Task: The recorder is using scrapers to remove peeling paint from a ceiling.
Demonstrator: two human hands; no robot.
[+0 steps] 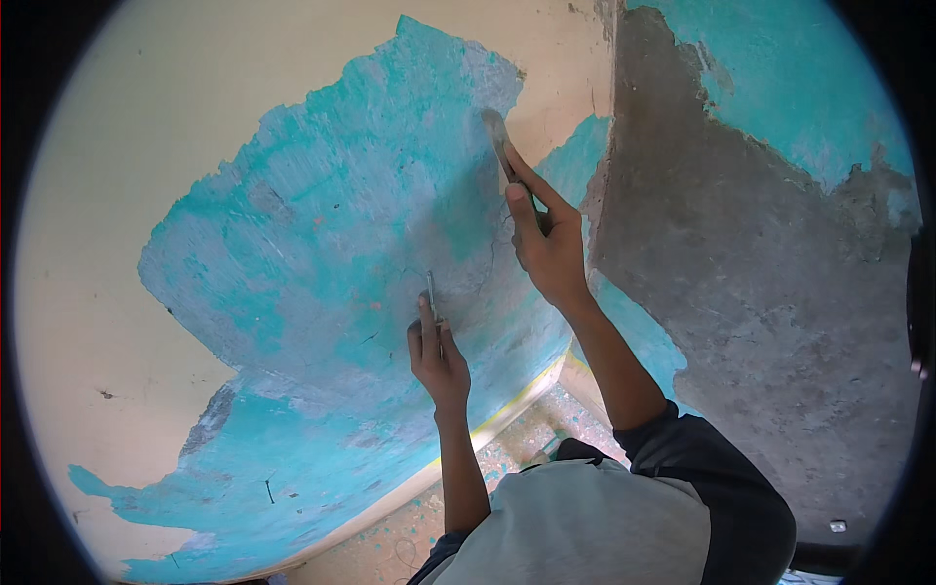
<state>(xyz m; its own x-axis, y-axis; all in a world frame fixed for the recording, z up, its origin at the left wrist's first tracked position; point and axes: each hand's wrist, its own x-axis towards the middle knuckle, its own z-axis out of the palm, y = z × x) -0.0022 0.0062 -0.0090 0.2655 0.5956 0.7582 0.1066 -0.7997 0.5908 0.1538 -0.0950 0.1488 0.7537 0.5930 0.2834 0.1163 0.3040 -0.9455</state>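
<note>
My right hand [552,241] grips a long, flat-bladed hand tool [500,139], likely a scraper, with the forefinger laid along it. Its far end meets the wall close to the ragged edge of the cream paint [548,95]. Lower and to the left, my left hand [441,362] holds a thin metal tool [431,287] pointing up the wall. Its exact kind is hard to make out. Behind both hands spreads a large patch of worn turquoise paint [314,219] with greyish scraped areas.
At the right, an adjoining wall shows bare grey plaster [731,292] and more turquoise paint [790,88]. Paint flakes lie on the speckled floor [431,523] below. A nail-like piece [269,491] sticks out at the wall's lower left. Cream paint [88,292] covers the left side.
</note>
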